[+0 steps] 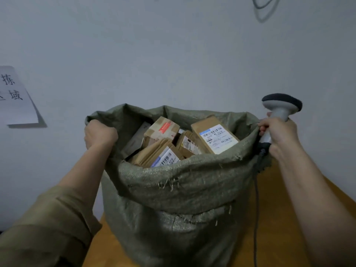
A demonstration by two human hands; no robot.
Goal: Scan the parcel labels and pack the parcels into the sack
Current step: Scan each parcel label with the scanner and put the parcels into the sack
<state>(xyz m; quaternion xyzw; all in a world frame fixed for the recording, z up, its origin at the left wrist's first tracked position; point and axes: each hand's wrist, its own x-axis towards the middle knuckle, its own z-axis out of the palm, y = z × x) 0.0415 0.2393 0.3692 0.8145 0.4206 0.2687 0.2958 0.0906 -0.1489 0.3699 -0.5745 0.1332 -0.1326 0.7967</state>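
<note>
A green woven sack (173, 199) stands open on a wooden table, filled near its rim with several brown cardboard parcels. One parcel with a white barcode label (214, 134) lies at the right, another labelled one (159, 156) at the front, and a box with red tape (161, 130) at the back. My left hand (100, 134) grips the sack's left rim. My right hand (279, 135) holds a white and black barcode scanner (280, 108) by its handle and also pinches the sack's right rim.
The wooden table (285, 218) carries the sack against a pale wall. The scanner's black cable (255, 209) hangs down the sack's right side. A paper sign (15, 97) with printed characters is stuck on the wall at the left.
</note>
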